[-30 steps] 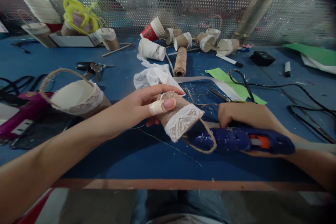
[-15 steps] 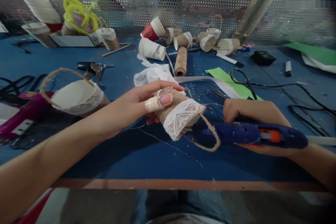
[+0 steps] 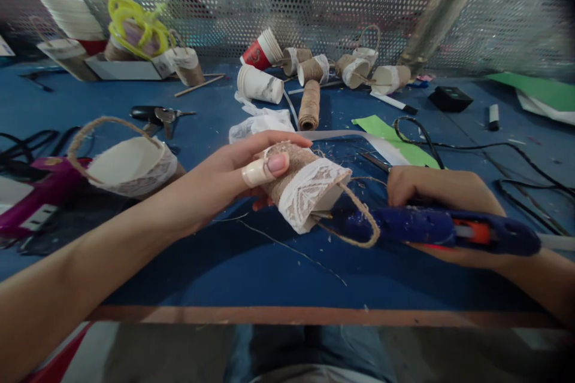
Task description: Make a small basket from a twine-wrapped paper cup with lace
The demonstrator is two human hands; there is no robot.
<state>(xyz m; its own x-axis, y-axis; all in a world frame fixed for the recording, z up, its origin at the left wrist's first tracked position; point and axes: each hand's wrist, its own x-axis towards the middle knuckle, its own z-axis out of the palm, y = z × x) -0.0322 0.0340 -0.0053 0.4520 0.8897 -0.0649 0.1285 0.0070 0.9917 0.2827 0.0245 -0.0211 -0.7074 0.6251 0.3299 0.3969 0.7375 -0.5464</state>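
My left hand [image 3: 224, 176] is wrapped round a small cup [image 3: 309, 191] covered in twine, with a white lace band near its rim. The cup lies tilted, its mouth facing right, and a twine handle [image 3: 371, 221] loops out from it. My right hand [image 3: 444, 191] grips a blue glue gun [image 3: 413, 228], whose front end is at the cup's mouth behind the handle. The nozzle tip is hard to make out. A bandage [image 3: 256, 173] covers part of my left thumb.
A larger lace-trimmed cup [image 3: 130, 164] and a magenta glue gun [image 3: 40, 197] lie at left. Behind are keys [image 3: 167, 116], a twine roll [image 3: 309, 105], paper cups [image 3: 260, 84] and a perforated screen [image 3: 242, 6]. Black cable [image 3: 485, 146] runs at right.
The cup in my left hand has shifted slightly up and left. My right hand and the blue glue gun have moved a little to the right.
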